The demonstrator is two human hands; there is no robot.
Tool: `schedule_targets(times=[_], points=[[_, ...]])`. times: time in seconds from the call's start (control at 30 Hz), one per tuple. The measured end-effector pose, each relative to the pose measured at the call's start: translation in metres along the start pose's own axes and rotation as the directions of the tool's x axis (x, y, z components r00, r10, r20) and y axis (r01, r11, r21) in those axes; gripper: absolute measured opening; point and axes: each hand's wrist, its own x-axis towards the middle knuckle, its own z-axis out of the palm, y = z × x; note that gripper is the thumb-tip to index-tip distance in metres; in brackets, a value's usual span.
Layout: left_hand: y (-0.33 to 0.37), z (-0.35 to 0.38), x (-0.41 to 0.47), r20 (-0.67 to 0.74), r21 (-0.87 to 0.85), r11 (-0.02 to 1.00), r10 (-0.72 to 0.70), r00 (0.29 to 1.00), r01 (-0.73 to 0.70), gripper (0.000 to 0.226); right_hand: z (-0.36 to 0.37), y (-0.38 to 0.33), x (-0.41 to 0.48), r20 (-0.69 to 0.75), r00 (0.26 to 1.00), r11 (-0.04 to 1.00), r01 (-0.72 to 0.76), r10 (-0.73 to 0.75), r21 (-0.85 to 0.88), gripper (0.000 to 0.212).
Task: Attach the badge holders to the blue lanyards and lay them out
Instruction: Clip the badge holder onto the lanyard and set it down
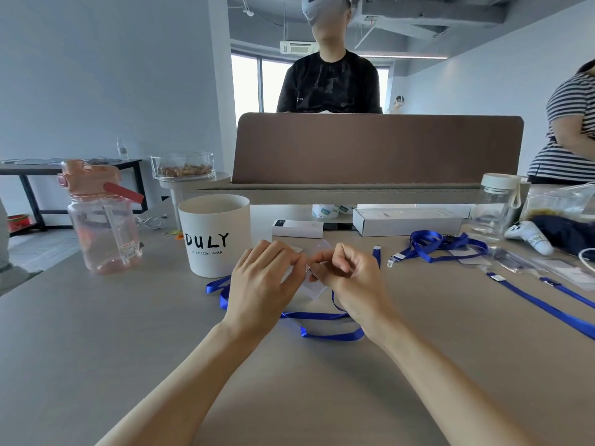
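Observation:
My left hand (262, 283) and my right hand (349, 278) meet above the table centre, both pinching a clear badge holder (314, 286) that shows between and under the fingers. A blue lanyard (325, 333) trails in loops on the table beneath both hands and out past my left wrist. Its clip end is hidden by my fingers. At the right lies a bundled blue lanyard (431, 246), and several more clear badge holders (547, 268) lie beside straight blue lanyards (544, 307).
A white cup marked DULY (215, 235) stands just behind my left hand. A pink water bottle (103, 220) is at the left, white boxes (405, 222) and a glass bottle (495, 207) behind. A brown divider (376, 149) backs the desk; two people are beyond it.

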Motion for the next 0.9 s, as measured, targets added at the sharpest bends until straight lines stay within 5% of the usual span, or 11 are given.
schedule_targets(times=[0.23,0.43,0.9], points=[[0.012,0.004,-0.002,0.154,-0.348,0.874,-0.304,0.940,0.340,0.027,-0.003,0.006,0.001,0.013,0.999,0.998,0.051,-0.051,-0.022,0.053],[0.019,0.005,0.001,0.231,-0.441,0.747,-0.442,0.867,0.498,0.028,-0.003,0.009,0.002,0.023,0.996,0.996,0.083,-0.083,-0.020,0.057],[0.023,0.001,0.009,0.459,-0.568,0.421,-0.551,0.697,0.707,0.026,-0.003,0.008,0.004,-0.051,0.997,0.998,0.054,-0.052,0.028,0.065]])
